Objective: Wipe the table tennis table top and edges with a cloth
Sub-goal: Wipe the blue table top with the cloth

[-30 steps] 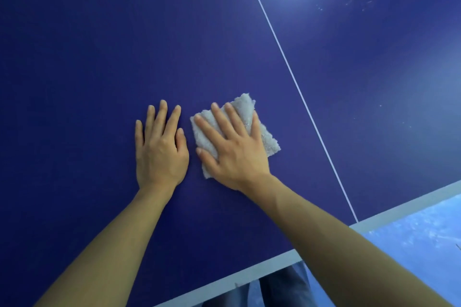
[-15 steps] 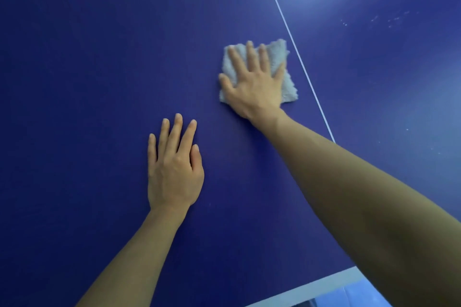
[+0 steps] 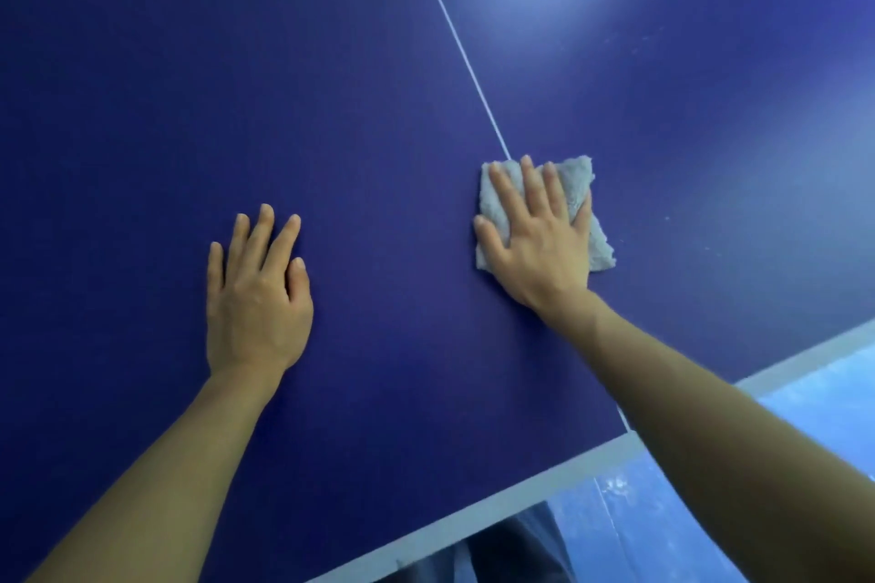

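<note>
Head view of a dark blue table tennis table (image 3: 236, 62), seen from its near end. The right hand (image 3: 540, 241) lies flat, palm down, on a folded pale grey cloth (image 3: 597, 236), its fingers straight and slightly spread, pressing the cloth against the playing surface. The cloth sits directly over the thin white centre line (image 3: 454, 33), which disappears beneath its far edge. The left hand (image 3: 258, 294) rests palm down on the bare surface well to the left of the cloth, fingers straight and close together, holding nothing. Both forearms extend from the lower corners of the view. The white end line (image 3: 473, 516) runs diagonally along the near edge of the table. Beyond that edge, a light blue floor (image 3: 663, 525) and dark trousers (image 3: 516, 549) are visible below.
</note>
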